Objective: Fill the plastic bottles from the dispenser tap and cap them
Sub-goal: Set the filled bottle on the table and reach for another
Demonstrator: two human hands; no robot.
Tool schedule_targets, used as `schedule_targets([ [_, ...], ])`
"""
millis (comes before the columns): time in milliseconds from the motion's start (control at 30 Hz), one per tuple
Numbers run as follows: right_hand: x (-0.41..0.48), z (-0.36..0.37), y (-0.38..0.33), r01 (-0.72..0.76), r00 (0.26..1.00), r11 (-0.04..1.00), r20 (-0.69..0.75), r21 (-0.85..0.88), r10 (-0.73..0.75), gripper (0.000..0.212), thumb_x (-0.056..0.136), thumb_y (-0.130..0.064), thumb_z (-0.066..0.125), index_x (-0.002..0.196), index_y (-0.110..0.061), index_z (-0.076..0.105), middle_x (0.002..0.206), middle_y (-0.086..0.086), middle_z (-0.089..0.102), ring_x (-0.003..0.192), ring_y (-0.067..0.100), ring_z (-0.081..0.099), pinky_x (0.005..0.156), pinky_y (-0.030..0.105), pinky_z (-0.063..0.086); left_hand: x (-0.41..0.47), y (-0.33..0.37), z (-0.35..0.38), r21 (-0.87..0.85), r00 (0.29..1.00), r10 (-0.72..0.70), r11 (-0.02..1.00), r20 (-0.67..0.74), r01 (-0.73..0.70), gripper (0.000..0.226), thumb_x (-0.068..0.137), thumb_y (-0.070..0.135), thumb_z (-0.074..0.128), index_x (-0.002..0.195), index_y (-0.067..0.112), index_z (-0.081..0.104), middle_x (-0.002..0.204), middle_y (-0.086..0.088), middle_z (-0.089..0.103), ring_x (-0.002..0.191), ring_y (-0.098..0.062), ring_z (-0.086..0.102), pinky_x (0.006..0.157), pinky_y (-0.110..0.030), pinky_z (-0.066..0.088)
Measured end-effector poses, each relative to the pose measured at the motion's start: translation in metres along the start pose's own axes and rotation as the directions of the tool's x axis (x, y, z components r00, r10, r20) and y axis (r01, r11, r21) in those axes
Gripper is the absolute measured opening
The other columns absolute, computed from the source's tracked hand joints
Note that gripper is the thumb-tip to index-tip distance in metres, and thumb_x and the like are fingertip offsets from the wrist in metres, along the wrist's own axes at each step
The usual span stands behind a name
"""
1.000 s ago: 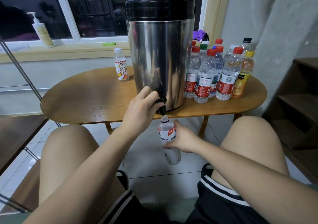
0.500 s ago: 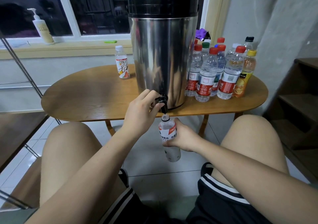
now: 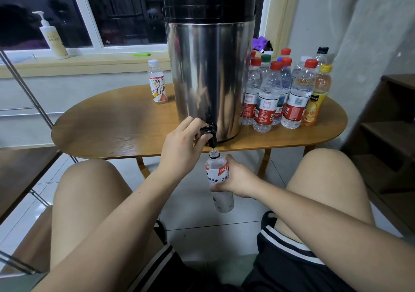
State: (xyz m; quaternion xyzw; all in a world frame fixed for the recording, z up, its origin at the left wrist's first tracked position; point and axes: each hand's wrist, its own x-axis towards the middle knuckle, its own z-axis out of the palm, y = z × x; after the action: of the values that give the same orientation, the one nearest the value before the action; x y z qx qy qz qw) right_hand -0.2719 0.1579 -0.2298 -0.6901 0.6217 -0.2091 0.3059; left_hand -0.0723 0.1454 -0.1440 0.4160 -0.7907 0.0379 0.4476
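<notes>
Right now your oval wooden table carries the tall stainless-steel dispenser with a black lid near its front edge, and a cluster of capped clear plastic bottles stands just beside it on your right. Your right hand grips the uncapped clear bottle with a white and orange label upright below the table edge. Your left hand curls its fingers round the small black tap directly above the bottle's open neck.
</notes>
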Motion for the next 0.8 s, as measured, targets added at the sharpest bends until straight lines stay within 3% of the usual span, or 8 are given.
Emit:
schedule_targets([
  [133,-0.0005,-0.0001,0.0002,0.006,1.000,1.000,-0.001,-0.006,-0.006,0.080,0.067,-0.050,0.097,0.124,-0.032,0.045,0.110,-0.012,0.067,0.097,0.008,0.066,0.070,0.026,0.050,-0.0002,0.0001,-0.0002,0.004,1.000,-0.001,1.000,0.004,0.001,0.015,0.100,0.020,0.077,0.103,0.015,0.063,0.090,0.013,0.044,0.073,-0.011,0.042,0.061,-0.026,0.034],
  [267,0.0008,0.0006,0.0014,0.002,1.000,1.000,0.000,0.000,-0.002,0.081,0.065,-0.051,0.097,0.124,-0.032,0.045,0.111,-0.010,0.068,0.100,0.011,0.068,0.080,0.032,0.058,0.0008,0.0013,-0.0003,-0.018,1.000,-0.002,1.000,-0.009,0.002,0.034,0.099,0.018,0.078,0.094,0.027,0.046,0.088,0.011,0.042,0.072,-0.014,0.041,0.059,-0.030,0.035],
  [400,0.0007,0.0001,0.0013,0.007,1.000,1.000,0.018,0.005,-0.007,0.083,0.067,-0.049,0.098,0.127,-0.032,0.044,0.113,-0.010,0.067,0.101,0.010,0.067,0.078,0.029,0.056,0.0012,0.0010,-0.0007,0.001,1.000,-0.012,1.000,-0.001,0.012,0.018,0.099,0.017,0.077,0.099,0.012,0.060,0.088,0.010,0.042,0.073,-0.016,0.042,0.060,-0.033,0.037],
  [633,0.0008,0.0001,0.0012,0.000,1.000,1.000,0.015,0.006,0.000,0.082,0.068,-0.049,0.098,0.127,-0.032,0.044,0.112,-0.011,0.066,0.099,0.009,0.066,0.075,0.027,0.054,0.0010,0.0011,0.0001,-0.006,1.000,-0.002,1.000,0.004,0.002,0.014,0.099,0.018,0.077,0.102,0.011,0.064,0.091,0.010,0.046,0.074,-0.015,0.046,0.061,-0.032,0.042],
  [800,0.0011,0.0006,0.0022,0.005,1.000,1.000,0.019,0.003,-0.005,0.084,0.067,-0.050,0.098,0.128,-0.033,0.044,0.113,-0.011,0.067,0.100,0.008,0.067,0.077,0.027,0.055,0.0016,0.0004,0.0006,-0.003,1.000,-0.006,1.000,0.005,0.006,0.015,0.100,0.018,0.076,0.100,0.011,0.063,0.091,0.009,0.046,0.073,-0.013,0.043,0.061,-0.027,0.034],
])
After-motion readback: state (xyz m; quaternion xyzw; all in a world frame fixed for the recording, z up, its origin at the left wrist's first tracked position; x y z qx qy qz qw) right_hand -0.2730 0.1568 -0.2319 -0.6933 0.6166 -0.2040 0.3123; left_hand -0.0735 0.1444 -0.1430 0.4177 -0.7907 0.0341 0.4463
